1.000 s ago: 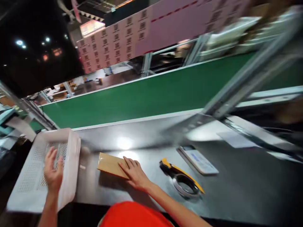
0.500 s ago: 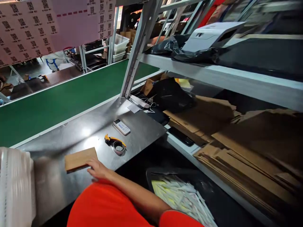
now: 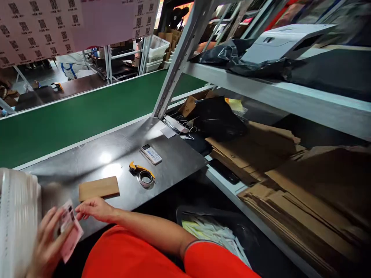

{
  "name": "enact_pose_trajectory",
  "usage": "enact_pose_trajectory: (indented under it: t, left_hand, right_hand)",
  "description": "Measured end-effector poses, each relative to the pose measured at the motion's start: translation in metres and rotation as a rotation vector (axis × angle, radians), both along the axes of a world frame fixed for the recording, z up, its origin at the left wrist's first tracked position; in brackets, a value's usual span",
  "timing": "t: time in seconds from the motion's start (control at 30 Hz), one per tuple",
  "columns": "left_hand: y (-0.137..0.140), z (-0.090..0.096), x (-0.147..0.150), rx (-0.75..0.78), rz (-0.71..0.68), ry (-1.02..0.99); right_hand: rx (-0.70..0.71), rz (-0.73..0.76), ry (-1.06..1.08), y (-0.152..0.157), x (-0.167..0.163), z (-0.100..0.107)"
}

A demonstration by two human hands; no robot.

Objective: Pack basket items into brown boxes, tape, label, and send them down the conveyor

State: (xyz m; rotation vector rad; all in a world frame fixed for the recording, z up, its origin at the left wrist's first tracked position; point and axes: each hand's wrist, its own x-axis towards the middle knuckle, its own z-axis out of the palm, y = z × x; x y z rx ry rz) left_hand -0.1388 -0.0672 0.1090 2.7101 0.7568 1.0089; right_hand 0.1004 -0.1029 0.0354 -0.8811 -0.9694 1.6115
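A small pink-and-white printed label is held between the fingers of my left hand, low on the left, slightly smeared by motion. My right hand comes in from the right with its thumb and fingers pinched together at the label's right edge. Whether those fingertips grip the label's corner is too small to tell. Just beyond my right hand, a flat brown cardboard box lies on the metal table. Right of the box lies a yellow tape dispenser with a roll, and behind that a white phone-like device.
A stack of translucent white plastic stands at the left edge. Beyond the table runs a green conveyor belt. Shelving at right bears flattened cardboard and a white printer. Below, a black bin contains paper strips.
My right hand has left the cardboard box and moved left toward my body. My left hand has come into view from the lower left with the pink label. The view has shifted slightly.
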Motion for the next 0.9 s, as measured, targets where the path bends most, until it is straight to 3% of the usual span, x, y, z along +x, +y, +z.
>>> enact_pose_trajectory:
  t: [0.07,0.17,0.33,0.43,0.53,0.63,0.77,0.9]
  left_hand:
    - [-0.008,-0.026,0.024,0.027,-0.033,0.049]
    - [-0.021,-0.053,0.043,-0.094,-0.017,0.069]
    - [-0.041,-0.084,0.047,-0.312,-0.085,0.137]
    - [-0.046,-0.094,0.049,-0.481,0.036,0.059]
    - [-0.043,-0.090,0.063,-0.799,0.228,-0.118]
    - [-0.035,-0.076,0.090,-1.150,0.328,-0.200]
    - [-0.024,-0.053,0.119,-1.242,0.400,-0.326]
    - [-0.015,-0.030,0.119,-1.278,0.432,-0.479]
  right_hand:
    - [-0.080,-0.034,0.046,0.001,-0.005,-0.007]
    - [-0.138,-0.128,0.032,-0.006,-0.004,-0.026]
    - [-0.298,-0.230,0.064,-0.028,-0.002,-0.055]
    - [-0.368,-0.306,-0.029,-0.039,0.005,-0.064]
    - [-0.356,-0.338,-0.167,-0.047,0.020,-0.062]
    - [-0.200,-0.266,-0.362,-0.048,0.034,-0.048]
    - [0.037,-0.248,-0.477,-0.040,0.043,-0.020]
    - [0.305,-0.305,-0.624,-0.027,0.043,0.005]
